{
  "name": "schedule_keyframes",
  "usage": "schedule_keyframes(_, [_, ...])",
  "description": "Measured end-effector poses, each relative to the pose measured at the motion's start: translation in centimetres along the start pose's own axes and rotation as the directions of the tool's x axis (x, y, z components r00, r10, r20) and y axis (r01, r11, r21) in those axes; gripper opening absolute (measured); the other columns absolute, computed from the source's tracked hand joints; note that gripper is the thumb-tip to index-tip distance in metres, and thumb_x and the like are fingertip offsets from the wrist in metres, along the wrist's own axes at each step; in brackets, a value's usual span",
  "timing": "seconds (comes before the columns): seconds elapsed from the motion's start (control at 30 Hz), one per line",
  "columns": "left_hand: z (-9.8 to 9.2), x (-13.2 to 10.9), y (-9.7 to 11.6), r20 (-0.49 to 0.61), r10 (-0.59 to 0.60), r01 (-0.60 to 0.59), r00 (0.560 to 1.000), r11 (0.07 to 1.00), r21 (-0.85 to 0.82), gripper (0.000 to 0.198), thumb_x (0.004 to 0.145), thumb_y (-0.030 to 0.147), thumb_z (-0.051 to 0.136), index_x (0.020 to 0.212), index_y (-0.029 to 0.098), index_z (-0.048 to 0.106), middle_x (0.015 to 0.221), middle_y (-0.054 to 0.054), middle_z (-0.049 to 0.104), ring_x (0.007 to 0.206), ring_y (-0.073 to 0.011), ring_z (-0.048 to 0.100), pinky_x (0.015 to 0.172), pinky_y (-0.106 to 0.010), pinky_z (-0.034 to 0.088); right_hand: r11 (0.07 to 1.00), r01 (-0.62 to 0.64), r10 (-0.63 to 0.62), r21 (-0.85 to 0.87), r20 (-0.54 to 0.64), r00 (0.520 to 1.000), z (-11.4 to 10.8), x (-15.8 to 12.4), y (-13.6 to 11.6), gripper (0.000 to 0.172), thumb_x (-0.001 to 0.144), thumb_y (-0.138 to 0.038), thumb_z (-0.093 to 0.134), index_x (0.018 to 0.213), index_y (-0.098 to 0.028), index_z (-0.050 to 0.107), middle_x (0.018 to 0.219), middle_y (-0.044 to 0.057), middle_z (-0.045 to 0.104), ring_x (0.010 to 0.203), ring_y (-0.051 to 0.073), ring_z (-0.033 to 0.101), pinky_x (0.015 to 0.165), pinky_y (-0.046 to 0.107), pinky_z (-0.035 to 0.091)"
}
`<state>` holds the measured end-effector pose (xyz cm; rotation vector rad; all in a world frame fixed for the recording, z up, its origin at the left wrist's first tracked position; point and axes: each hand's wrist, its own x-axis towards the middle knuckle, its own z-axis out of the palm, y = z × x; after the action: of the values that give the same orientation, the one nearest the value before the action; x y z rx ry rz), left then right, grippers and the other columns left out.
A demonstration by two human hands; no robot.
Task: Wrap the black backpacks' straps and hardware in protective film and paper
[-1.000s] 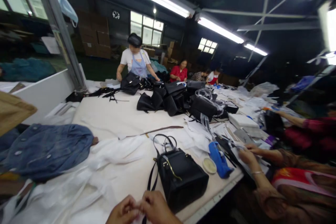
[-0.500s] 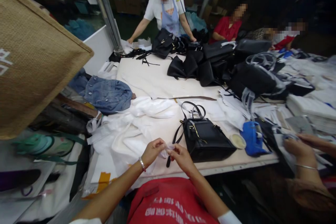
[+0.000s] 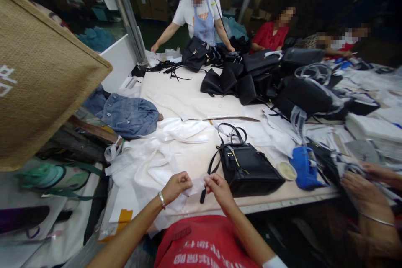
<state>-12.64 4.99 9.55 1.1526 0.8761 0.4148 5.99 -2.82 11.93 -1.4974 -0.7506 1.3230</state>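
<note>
Between my two hands a thin, translucent white sheet point(image 3: 197, 186), which looks like tissue or plastic film, is stretched over the table's front part. My left hand point(image 3: 176, 187) pinches its left side, fingers closed. My right hand point(image 3: 217, 186) pinches its right side between thumb and finger. Just beyond my right hand a black handbag point(image 3: 251, 167) lies on the table, its handles pointing away from me and a gold zip showing. One of its black straps point(image 3: 203, 192) hangs down close to my right fingertips.
White wrapping sheets point(image 3: 150, 155) lie crumpled at the left, below a denim garment point(image 3: 130, 115). A blue tape dispenser point(image 3: 304, 169) and a tape roll point(image 3: 287, 171) are right of the handbag. Black bags point(image 3: 260, 71) are heaped farther back. A co-worker's hands point(image 3: 361, 188) work at the right edge.
My hands have moved apart, my left hand going left, and the thin white sheet is now spread between them. The co-worker's hands at the right have shifted slightly.
</note>
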Motion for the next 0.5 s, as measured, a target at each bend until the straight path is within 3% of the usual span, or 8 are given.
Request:
schedule_keyframes(0.33, [0.1, 1.1, -0.7, 0.021, -0.03, 0.03, 0.999, 0.999, -0.012, 0.035, 0.07, 0.048, 0.063, 0.066, 0.016, 0.049, 0.05, 0.007, 0.045, 0.043, -0.0072, 0.042, 0.042, -0.02, 0.037, 0.988, 0.057, -0.079, -0.146, -0.155, 0.985, 0.3, -0.3, 0.8, 0.037, 0.077, -0.052, 0.057, 0.064, -0.018, 0.051, 0.052, -0.004, 0.051, 0.046, 0.01, 0.043, 0.049, 0.022, 0.035])
schedule_keyframes(0.5, [-0.3, 1.4, -0.8, 0.065, -0.094, 0.091, 0.993, 0.994, 0.052, 0.043, 0.074, 0.059, 0.052, 0.065, 0.017, 0.047, 0.048, 0.006, 0.046, 0.04, -0.0081, 0.042, 0.039, -0.02, 0.03, 0.988, 0.092, -0.104, -0.12, -0.093, 0.99, 0.8, -0.2, 1.3, 0.036, 0.079, -0.052, 0.055, 0.069, -0.018, 0.055, 0.056, -0.002, 0.053, 0.051, 0.011, 0.047, 0.053, 0.023, 0.038])
